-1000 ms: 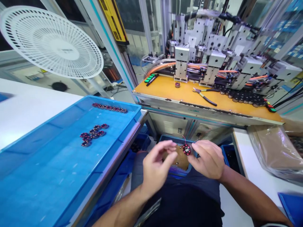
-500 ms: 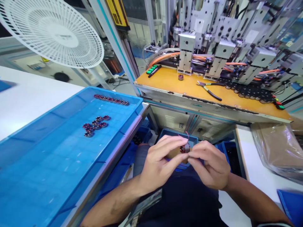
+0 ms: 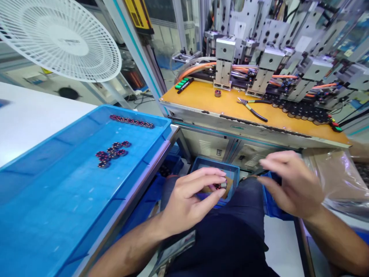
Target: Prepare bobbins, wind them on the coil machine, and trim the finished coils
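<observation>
My left hand (image 3: 188,198) is closed around a small round motor stator (image 3: 221,186), grey at the side with dark and red parts, held between thumb and fingers. Its far side is partly covered by my fingers. Off to the right, my right hand (image 3: 292,184) hovers with thumb and fingers apart and nothing seen between them; motion blurs the fingertips. Below my left hand, a blue bin (image 3: 235,173) with brown cardboard inside stands by my knees. Similar stators (image 3: 112,152) lie in a loose cluster in the large blue tray (image 3: 66,192) on my left, and more form a row (image 3: 131,121) at its far end.
A machine bench (image 3: 196,98) ahead carries one stator (image 3: 217,93), cutting pliers (image 3: 252,109), a black marker (image 3: 184,86) and several dark cylindrical parts (image 3: 302,110). A white fan (image 3: 69,40) stands at the left. A clear plastic bag (image 3: 334,173) lies at the right.
My right hand has let go near the stator and moved right, its fingers spreading. The red wire standing up from the stator no longer shows. My left hand keeps its hold.
</observation>
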### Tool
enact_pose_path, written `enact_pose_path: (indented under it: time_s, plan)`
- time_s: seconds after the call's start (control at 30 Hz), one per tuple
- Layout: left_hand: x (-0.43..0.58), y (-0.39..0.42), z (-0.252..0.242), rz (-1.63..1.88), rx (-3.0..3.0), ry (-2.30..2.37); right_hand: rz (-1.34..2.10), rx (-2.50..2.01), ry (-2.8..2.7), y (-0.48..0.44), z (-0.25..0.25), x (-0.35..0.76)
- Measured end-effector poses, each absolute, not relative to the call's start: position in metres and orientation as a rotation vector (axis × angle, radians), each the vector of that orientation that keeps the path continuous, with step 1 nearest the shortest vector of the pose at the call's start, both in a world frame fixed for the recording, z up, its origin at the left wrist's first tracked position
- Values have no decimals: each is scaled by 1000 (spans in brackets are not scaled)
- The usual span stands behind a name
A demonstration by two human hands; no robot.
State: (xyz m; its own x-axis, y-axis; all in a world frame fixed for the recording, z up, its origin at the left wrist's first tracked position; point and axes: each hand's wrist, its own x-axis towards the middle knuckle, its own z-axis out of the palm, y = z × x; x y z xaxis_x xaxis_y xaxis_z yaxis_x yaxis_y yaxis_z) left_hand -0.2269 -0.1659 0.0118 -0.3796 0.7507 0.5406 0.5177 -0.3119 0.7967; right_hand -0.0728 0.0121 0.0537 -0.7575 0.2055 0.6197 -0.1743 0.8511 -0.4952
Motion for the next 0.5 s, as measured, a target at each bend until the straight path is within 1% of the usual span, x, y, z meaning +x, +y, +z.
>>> enact_pose_path:
  time_s: [0.07,0.1,0.17,0.2,0.23,0.33,0.37,0.4,0.43,0.47,0.5]
  plan:
    - [-227,-165,16,1734,1679,1729,416,232,-2552,14,65,-80]
    - [-227,-164,17,1727,1685,1732,339,335,-2641,12,68,-85]
    - [-226,-164,18,1728,1668,1721,322,396,-2764,6,68,-92]
    - [-226,-165,18,1732,1652,1709,421,356,-2808,2,67,-95]
    - [-227,-166,17,1738,1637,1692,619,275,-2852,-2,66,-96]
    - [-230,-171,14,1763,1603,1660,1530,-30,-2857,-2,69,-102]
    - [-231,-172,13,1777,1598,1661,1713,-109,-2813,4,72,-107]
    - [-231,-173,12,1796,1594,1665,1710,-177,-2775,14,75,-115]
    - [-232,-174,12,1817,1591,1671,1527,-233,-2746,28,78,-126]
    - [-232,-174,12,1841,1589,1678,1221,-271,-2714,46,80,-139]
    - [-232,-174,12,1863,1588,1682,804,-317,-2628,66,81,-154]
